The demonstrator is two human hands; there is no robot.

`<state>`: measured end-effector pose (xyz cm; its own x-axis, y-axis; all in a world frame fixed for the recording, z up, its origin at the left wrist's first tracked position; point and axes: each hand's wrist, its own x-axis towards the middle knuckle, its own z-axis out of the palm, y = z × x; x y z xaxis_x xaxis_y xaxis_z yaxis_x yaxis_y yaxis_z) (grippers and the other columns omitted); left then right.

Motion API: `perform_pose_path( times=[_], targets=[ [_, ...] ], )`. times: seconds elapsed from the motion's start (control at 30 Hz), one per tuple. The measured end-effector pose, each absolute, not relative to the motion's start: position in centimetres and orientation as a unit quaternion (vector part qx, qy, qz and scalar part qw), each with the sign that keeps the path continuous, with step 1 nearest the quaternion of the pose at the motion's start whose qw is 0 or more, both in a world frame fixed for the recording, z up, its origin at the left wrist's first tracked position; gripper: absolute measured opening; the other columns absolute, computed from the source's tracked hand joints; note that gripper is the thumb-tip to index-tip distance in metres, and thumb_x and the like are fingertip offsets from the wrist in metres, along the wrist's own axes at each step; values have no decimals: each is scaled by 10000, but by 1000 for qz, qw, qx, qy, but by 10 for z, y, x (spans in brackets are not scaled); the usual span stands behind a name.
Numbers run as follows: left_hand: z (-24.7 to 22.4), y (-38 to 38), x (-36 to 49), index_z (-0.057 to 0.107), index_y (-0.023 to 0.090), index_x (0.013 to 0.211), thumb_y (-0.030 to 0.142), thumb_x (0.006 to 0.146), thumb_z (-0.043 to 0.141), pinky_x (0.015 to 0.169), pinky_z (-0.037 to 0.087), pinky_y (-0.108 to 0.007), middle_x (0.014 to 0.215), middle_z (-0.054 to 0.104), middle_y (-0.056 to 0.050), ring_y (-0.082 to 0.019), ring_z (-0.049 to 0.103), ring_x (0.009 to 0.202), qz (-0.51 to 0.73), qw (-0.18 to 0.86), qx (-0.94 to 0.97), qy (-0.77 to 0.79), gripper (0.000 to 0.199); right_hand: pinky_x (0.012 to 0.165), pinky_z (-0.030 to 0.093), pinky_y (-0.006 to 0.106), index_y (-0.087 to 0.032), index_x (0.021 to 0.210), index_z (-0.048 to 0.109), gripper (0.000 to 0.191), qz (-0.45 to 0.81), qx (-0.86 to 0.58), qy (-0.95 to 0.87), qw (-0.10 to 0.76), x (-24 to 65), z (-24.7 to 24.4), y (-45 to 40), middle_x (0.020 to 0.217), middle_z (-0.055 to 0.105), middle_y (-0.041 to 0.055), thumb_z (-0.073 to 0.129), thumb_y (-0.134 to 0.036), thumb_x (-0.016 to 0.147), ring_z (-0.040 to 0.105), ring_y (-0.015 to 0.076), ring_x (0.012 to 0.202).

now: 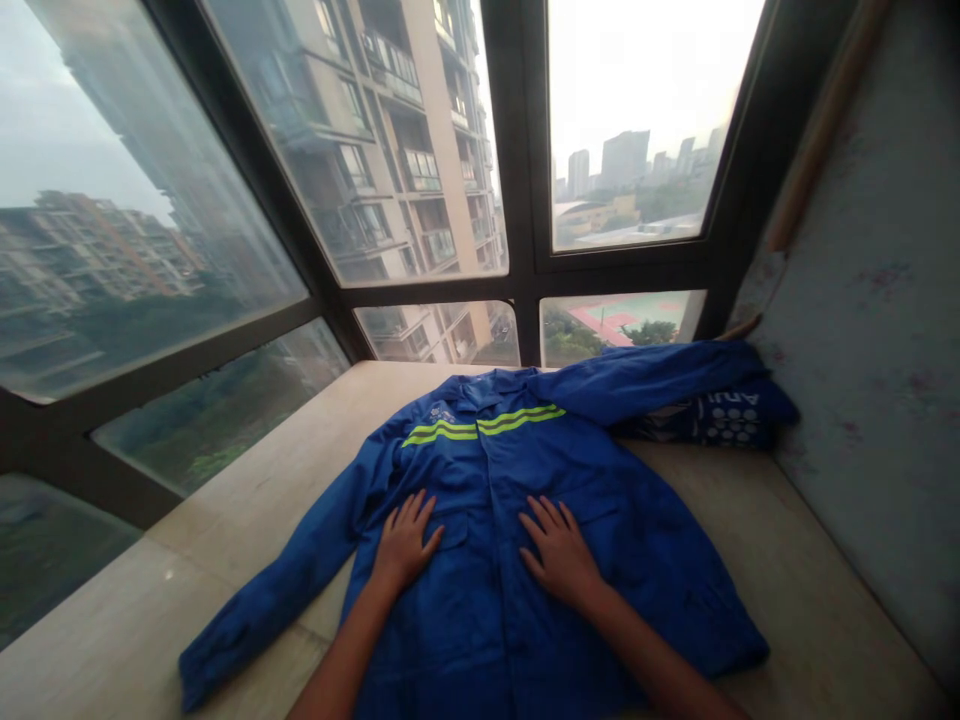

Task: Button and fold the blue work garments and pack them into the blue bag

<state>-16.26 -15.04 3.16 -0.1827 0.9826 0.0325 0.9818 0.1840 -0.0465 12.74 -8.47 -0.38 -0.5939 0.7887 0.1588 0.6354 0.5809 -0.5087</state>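
Observation:
A blue work jacket with yellow-green reflective stripes across the chest lies spread out, front side up, its collar toward the windows. My left hand rests flat on the front near a pocket flap, fingers spread. On the other side of the front closure, my right hand lies palm down with its fingers apart. One sleeve stretches out to the lower left. At the right, the upper sleeve reaches over a dark blue printed bundle; the bundle's kind I cannot tell.
The jacket lies on a pale stone window ledge. Dark window frames enclose it at the left and back. A patterned wall bounds the right side. Buildings and trees show outside through the glass.

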Motion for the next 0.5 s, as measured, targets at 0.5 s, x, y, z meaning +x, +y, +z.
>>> perform_pose_path(
  times=[0.5],
  targets=[
    [-16,-294,-223,608,300,1327,440,877,508,1044,489,-446,1430,552,-55,-276,552,1286,-28,94,-685,-722,481,919,560,423,-188,1234,630,447,287,-581,-661,378,339,-21,-71,1209,680,145,464,-412,884,688,252,1031]
  ],
)
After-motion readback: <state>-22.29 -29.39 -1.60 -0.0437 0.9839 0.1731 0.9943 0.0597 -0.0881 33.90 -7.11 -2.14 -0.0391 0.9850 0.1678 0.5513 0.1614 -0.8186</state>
